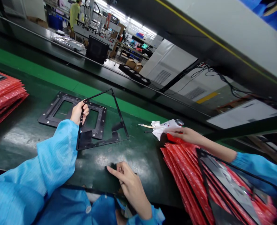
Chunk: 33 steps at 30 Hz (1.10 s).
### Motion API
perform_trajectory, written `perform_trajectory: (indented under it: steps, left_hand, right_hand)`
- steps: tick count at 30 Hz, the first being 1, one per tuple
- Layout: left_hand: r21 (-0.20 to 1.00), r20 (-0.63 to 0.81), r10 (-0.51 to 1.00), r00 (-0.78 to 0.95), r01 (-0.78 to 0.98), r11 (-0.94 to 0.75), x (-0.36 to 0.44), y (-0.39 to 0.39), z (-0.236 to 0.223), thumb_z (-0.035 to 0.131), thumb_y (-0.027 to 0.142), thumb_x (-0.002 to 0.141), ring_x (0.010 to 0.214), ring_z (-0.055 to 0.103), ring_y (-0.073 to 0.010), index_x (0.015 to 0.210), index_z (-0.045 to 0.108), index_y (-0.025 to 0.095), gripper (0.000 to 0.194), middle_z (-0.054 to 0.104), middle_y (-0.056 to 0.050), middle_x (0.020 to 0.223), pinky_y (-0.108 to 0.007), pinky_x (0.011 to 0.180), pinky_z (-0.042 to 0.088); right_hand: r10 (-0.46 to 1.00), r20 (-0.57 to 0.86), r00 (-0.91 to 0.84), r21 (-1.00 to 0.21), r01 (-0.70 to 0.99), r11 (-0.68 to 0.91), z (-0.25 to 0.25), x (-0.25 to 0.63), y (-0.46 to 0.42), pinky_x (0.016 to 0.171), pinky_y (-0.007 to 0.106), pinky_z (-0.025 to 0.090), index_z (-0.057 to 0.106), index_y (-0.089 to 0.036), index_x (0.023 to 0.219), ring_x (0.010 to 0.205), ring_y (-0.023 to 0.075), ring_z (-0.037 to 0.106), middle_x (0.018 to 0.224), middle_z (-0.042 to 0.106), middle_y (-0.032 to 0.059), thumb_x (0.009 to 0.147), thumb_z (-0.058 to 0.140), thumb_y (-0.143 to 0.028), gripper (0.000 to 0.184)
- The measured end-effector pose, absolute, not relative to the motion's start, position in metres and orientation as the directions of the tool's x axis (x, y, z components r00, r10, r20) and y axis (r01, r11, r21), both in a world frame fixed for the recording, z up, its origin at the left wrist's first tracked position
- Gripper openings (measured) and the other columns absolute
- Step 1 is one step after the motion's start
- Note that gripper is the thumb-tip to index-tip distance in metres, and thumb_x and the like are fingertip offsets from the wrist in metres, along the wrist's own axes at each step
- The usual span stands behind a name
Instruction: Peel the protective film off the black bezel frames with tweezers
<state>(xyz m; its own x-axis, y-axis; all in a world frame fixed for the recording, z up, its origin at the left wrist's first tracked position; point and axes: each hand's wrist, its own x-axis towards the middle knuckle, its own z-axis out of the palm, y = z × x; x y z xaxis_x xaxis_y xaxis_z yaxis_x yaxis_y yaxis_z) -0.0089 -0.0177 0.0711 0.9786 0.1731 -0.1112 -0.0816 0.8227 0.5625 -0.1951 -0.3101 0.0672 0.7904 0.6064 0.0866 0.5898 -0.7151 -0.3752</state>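
My left hand (80, 113) is closed around one side of a thin black rectangular frame (120, 114), which it holds tilted above the table. Dark flaps hang at the lower corners of this frame. Behind it a thicker black plate with two window openings (48, 116) lies flat on the table. My right hand (131, 184) is low over the near table edge, apart from the frame. Its fingers are curled together and the index finger reaches left. A dark patch shows at the fingertips; whether it is a small piece or shadow I cannot make out.
A co-worker's hand (187, 136) reaches in from the right, near a white cloth (157, 129) and a thin pointed tool (145, 126). Red bubble-wrap sleeves (187, 168) are stacked at right, under another black frame (205, 184). More red sleeves (7, 97) lie at left.
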Motion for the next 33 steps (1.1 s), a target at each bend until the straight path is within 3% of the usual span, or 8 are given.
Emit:
perform_trajectory:
  steps: [5,12,18,25,33]
  left_hand:
    - [0.569,-0.112,0.176,0.978,-0.082,0.818,-0.009,-0.018,0.07,0.047,0.014,0.088,0.035,0.031,-0.0015,0.078,0.046,0.016,0.01,0.037,0.009,0.054,-0.014,0.032,0.019]
    - [0.56,-0.115,0.162,0.98,-0.07,0.825,-0.009,-0.018,0.071,0.046,0.013,0.088,0.034,0.031,-0.0017,0.08,0.047,0.016,0.009,0.036,0.009,0.054,-0.014,0.032,0.019]
    - [0.562,-0.114,0.169,0.979,-0.077,0.824,-0.009,-0.018,0.071,0.047,0.013,0.087,0.034,0.031,-0.0014,0.081,0.047,0.016,0.007,0.035,0.009,0.054,-0.014,0.032,0.018]
    - [0.563,-0.107,0.167,0.98,-0.079,0.823,-0.009,-0.018,0.07,0.048,0.014,0.086,0.034,0.031,-0.0013,0.078,0.046,0.016,0.008,0.036,0.009,0.054,-0.014,0.032,0.018]
    - [0.558,-0.11,0.167,0.98,-0.078,0.826,-0.01,-0.018,0.072,0.047,0.014,0.087,0.034,0.031,-0.0017,0.078,0.045,0.016,0.01,0.035,0.009,0.054,-0.014,0.033,0.019]
  right_hand:
    - [0.421,0.175,0.89,-0.326,0.456,-0.828,0.059,-0.215,-0.314,0.06,0.027,0.056,0.042,-0.037,0.142,0.078,0.0186,0.06,0.096,0.053,0.0049,0.078,0.037,-0.001,0.073]
    - [0.392,0.194,0.899,-0.347,0.437,-0.83,0.051,-0.235,-0.291,0.052,0.025,0.057,0.046,-0.045,0.137,0.07,0.0202,0.062,0.085,0.056,0.0036,0.082,0.038,-0.009,0.066]
    - [0.348,0.211,0.914,-0.405,0.406,-0.82,0.063,-0.236,-0.289,0.059,0.03,0.061,0.041,-0.041,0.142,0.075,0.0217,0.065,0.096,0.057,0.0051,0.086,0.039,-0.01,0.064]
    - [0.287,0.246,0.926,-0.471,0.373,-0.799,0.059,-0.229,-0.274,0.058,0.033,0.06,0.06,-0.044,0.12,0.079,0.0252,0.066,0.099,0.058,0.0056,0.091,0.051,-0.024,0.036]
    - [0.347,0.178,0.921,-0.482,0.389,-0.785,0.072,-0.209,-0.264,0.07,0.029,0.054,0.062,-0.029,0.094,0.084,0.0198,0.063,0.099,0.056,0.0036,0.093,0.049,-0.02,0.015]
